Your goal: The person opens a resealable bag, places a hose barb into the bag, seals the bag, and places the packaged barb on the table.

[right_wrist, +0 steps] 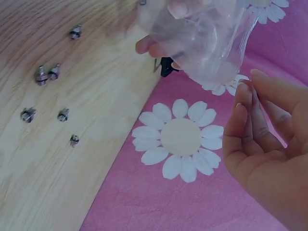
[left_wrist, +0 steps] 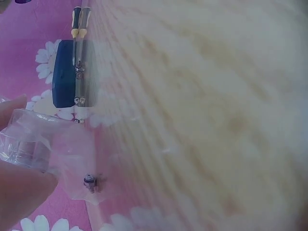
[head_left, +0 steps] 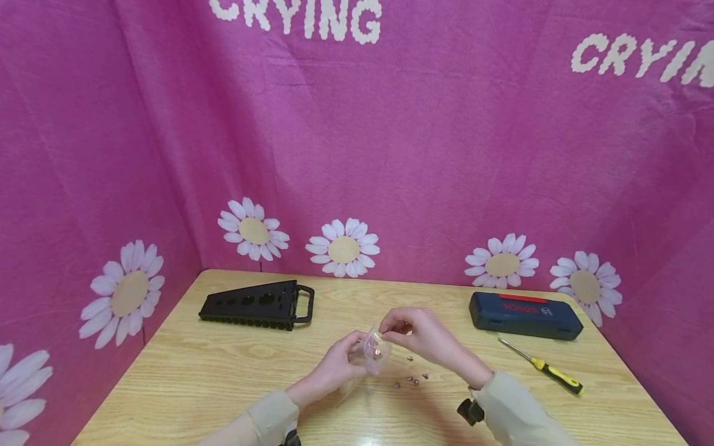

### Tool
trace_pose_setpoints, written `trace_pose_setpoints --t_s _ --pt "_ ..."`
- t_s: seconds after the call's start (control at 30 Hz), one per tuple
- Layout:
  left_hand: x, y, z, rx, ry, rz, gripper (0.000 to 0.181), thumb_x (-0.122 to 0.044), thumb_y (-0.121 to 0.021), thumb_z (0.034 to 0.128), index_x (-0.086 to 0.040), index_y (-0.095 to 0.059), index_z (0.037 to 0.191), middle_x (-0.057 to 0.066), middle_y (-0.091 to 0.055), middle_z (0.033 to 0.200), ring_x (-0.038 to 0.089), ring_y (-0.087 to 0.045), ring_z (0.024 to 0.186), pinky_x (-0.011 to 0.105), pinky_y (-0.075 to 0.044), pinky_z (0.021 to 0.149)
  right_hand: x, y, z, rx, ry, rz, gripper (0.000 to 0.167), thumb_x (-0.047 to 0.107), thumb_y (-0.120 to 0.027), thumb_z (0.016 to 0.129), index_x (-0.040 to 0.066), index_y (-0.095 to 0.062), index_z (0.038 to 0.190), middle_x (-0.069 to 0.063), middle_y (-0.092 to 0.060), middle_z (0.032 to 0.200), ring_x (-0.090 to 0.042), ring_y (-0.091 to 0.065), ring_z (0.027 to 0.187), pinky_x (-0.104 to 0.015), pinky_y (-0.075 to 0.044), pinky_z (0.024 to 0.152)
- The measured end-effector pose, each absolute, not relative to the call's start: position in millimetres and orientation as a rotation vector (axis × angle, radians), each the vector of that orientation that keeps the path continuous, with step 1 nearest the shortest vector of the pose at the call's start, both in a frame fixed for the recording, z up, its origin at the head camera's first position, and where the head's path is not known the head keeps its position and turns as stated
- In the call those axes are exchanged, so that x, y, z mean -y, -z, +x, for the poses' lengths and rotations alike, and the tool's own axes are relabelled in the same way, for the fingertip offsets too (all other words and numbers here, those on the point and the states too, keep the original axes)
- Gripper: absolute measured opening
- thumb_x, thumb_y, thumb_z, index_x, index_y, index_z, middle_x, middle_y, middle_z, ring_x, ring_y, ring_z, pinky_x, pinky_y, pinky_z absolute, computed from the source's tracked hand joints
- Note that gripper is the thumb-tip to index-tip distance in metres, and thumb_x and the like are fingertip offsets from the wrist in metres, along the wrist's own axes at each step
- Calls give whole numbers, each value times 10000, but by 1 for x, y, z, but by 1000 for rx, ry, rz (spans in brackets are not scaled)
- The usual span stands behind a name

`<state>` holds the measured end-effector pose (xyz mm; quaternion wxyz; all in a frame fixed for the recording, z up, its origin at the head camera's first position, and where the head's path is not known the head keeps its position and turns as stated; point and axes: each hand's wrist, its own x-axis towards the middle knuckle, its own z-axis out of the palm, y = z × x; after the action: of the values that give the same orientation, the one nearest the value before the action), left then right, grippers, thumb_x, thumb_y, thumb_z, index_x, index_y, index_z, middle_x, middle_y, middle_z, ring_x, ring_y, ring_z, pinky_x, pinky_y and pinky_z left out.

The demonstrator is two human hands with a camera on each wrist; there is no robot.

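Note:
My left hand grips a clear plastic bag between thumb and fingers. A small metal screw with a washer shows through the bag in the left wrist view. My right hand is at the bag's upper edge, with thumb tip and fingertips pressed together. Close up in the right wrist view, the right hand shows those fingertips just beside the bag; whatever lies between them is hidden. Several similar small screws lie loose on the wooden table, below the right hand.
A black plastic wrench rack with a handle lies at the back left. A dark blue Bosch case is at the back right, and a yellow-and-black screwdriver lies before it. A pink flowered cloth hangs behind the table.

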<state>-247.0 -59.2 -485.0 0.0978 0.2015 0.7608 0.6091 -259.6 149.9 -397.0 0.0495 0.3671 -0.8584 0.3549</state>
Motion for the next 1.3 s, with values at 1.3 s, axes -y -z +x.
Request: trace_pose_setpoints --t_s 1.3 --pt "53 485 -248 -2284 -1782 558 419 -4 -774 784 -71 -602 1160 149 -729 1149 350 -611 1208 568 -445 1075 -228 480 -255 2934 -1065 850 100 133 -793 813 86 -706 825 43 -689 753 82 -500 656 -137 -447 580"
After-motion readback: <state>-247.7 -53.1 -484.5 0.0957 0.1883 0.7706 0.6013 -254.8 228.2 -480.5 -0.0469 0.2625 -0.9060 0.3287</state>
